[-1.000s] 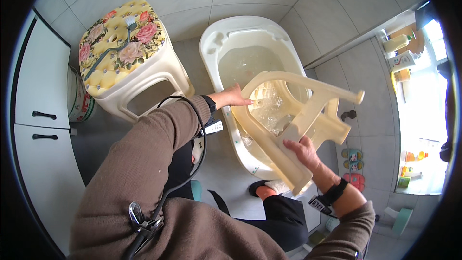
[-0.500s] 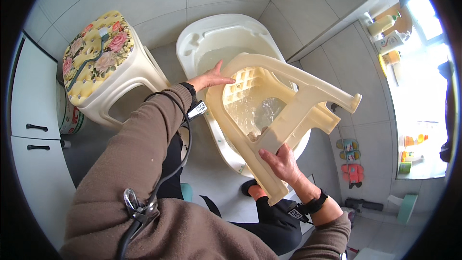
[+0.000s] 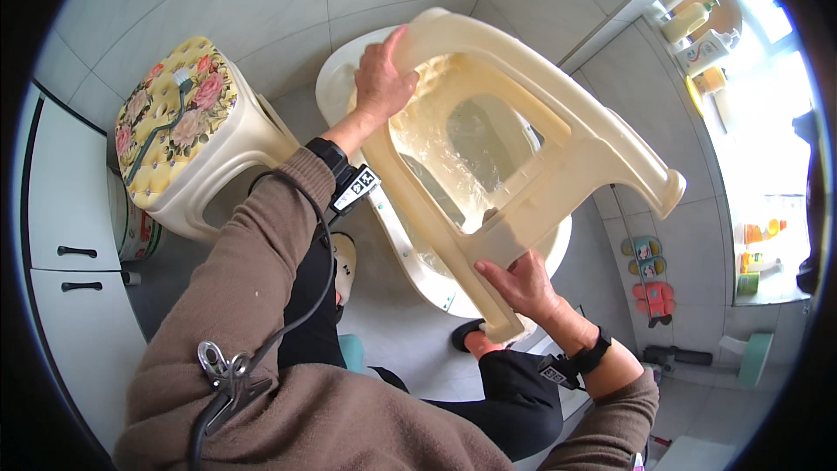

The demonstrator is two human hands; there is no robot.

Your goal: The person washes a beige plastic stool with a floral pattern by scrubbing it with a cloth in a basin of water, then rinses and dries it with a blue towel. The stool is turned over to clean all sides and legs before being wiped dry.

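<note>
A cream plastic stool [image 3: 558,179] is tilted on its side over a white baby bathtub [image 3: 338,74], its hollow underside and legs facing me. Water in the tub shows through the stool's openings, and the stool looks wet. My left hand [image 3: 384,83] is closed round the stool's upper left edge. Lower down, my right hand [image 3: 523,286] grips the panel near one leg, thumb on the near face and fingertips showing through the opening. To the left, a second stool [image 3: 248,144] with a flowered, cushion-like top bears a grey-handled brush [image 3: 170,118].
White cabinets [image 3: 74,192] stand at far left, with a bucket [image 3: 139,227] beside them. Bottles [image 3: 693,22] line the bright window sill at right. Small slippers [image 3: 647,257] hang on the right wall. My feet are close to the tub.
The stool has risen and tipped further away from me. My left hand has moved up along its edge and closed on it; my right hand keeps its grip.
</note>
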